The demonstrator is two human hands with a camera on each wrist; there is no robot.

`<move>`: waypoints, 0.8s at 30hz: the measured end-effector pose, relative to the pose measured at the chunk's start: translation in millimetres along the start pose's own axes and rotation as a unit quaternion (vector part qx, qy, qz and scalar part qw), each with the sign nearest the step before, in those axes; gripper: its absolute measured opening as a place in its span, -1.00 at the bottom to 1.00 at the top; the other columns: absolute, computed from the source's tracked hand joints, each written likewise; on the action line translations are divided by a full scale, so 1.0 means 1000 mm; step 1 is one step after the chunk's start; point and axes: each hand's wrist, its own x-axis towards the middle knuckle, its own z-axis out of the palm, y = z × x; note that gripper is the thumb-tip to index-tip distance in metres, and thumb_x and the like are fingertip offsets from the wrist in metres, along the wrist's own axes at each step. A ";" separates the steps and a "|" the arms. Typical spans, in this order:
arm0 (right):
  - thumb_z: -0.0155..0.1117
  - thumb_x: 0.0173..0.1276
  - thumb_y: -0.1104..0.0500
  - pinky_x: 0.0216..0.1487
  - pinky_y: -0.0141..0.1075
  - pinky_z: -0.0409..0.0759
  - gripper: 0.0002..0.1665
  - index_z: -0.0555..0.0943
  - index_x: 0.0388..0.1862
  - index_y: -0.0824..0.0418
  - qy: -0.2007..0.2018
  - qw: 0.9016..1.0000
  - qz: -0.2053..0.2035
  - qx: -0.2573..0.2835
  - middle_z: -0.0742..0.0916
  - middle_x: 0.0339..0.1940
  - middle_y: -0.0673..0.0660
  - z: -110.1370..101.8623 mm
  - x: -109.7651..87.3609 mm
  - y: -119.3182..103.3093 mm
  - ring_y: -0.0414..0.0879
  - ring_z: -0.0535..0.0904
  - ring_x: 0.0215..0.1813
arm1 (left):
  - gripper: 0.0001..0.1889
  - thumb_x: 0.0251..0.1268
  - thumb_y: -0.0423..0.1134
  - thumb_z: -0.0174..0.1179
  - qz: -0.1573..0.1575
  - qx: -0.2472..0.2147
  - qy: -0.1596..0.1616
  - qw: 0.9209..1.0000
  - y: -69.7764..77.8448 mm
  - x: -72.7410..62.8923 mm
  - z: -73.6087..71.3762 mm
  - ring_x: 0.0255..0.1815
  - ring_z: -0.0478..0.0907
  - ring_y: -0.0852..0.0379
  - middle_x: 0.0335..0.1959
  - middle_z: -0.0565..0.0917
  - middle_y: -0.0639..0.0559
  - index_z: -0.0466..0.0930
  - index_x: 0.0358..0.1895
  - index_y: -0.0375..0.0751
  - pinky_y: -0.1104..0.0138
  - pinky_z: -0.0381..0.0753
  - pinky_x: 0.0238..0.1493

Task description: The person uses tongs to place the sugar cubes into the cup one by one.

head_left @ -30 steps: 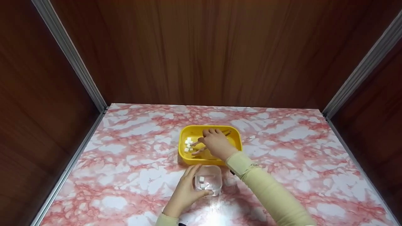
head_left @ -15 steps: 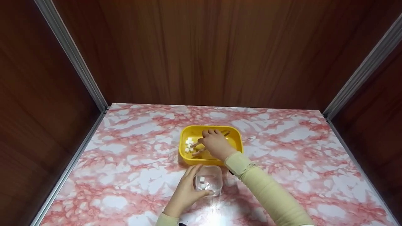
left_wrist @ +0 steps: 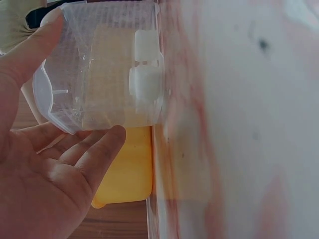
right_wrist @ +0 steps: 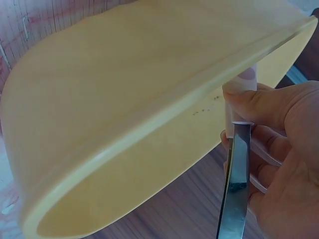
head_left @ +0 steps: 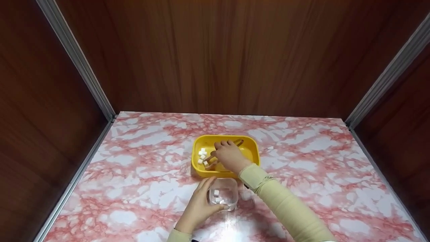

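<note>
Two pale yellow-green sleeves [head_left: 289,205] come in from the near edge of the head view, each ending at a bare hand. Nearest, the left hand [head_left: 200,205] holds a clear container [head_left: 231,190] at its left side, thumb at the near side and fingers reaching round the far side; the left wrist view shows the container's wall between thumb and fingertips. Inside, two white cubes [head_left: 216,193] lie on the bottom, toward the hand's side. The container stands upright on the table [head_left: 141,188], which has a red and white marbled surface.

Just beyond it sits a yellow tray [head_left: 215,174], wider than the container. The right hand [head_left: 231,157] is over this tray, thumb and fingers gripping a pair of tongs [right_wrist: 239,164] whose bare metal bend sticks out past the hand. Their pinkish ends point down to the left, beside several loose cubes [head_left: 202,157] gathered in the tray's left part. One cube lies right at the tips; whether they pinch it cannot be told.

Farther back, beyond the table's far edge, rises a dark wood-grain panel [head_left: 215,60], with a grey metal post [head_left: 79,60] at its left corner and another at its right.
</note>
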 end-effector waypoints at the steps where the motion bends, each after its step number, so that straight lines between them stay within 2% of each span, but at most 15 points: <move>1: 0.32 0.28 0.23 -0.02 -0.12 0.52 -0.68 0.73 -0.03 -0.08 0.000 1.000 0.000 0.001 0.64 -0.15 0.08 0.000 0.000 0.000 0.02 0.54 -0.09 | 0.03 -0.16 0.12 0.49 0.002 0.000 0.000 1.000 0.000 0.000 0.000 0.32 0.28 -0.08 0.31 0.34 0.04 0.20 0.42 -0.18 0.04 0.29 0.31; 11: 0.32 0.25 0.25 -0.05 -0.13 0.51 -0.71 0.75 -0.12 -0.08 0.017 1.000 -0.005 0.005 0.65 -0.20 0.07 0.000 0.000 -0.001 0.01 0.54 -0.13 | 0.04 -0.17 0.13 0.50 -0.004 0.004 -0.001 1.000 0.001 0.000 -0.001 0.32 0.28 -0.02 0.31 0.35 0.06 0.20 0.43 -0.16 0.08 0.28 0.33; 24: 0.29 0.29 0.25 -0.01 -0.11 0.52 -0.72 0.75 -0.14 -0.11 0.004 1.000 -0.008 0.006 0.66 -0.18 0.07 -0.001 -0.003 -0.002 0.03 0.55 -0.09 | 0.04 -0.16 0.12 0.50 -0.007 -0.008 -0.004 1.000 0.002 0.000 -0.001 0.36 0.23 -0.02 0.34 0.31 0.08 0.18 0.44 -0.14 0.07 0.28 0.32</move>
